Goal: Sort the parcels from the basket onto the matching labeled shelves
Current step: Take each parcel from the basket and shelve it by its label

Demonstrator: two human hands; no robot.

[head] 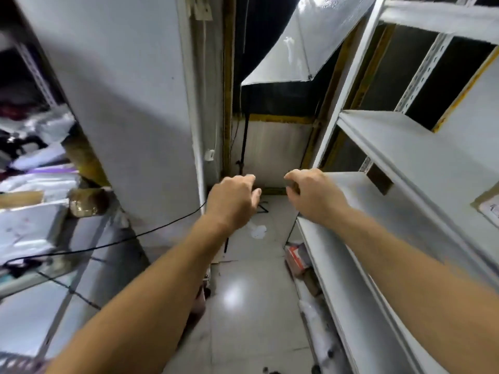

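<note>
- Our left hand [232, 199] and right hand [310, 193] hang loosely curled, each grip holding nothing.
- No basket shows; parcels [32, 228] crowd the left shelf's front edge.
- The right shelves [405, 147] look mostly bare, so we judge much sorting remains.

Two bare forearms reach forward down a narrow aisle, left hand [232, 199] and right hand [310, 193] loosely curled and empty, between white metal shelves [391, 147] and piled parcels [35, 184].
</note>
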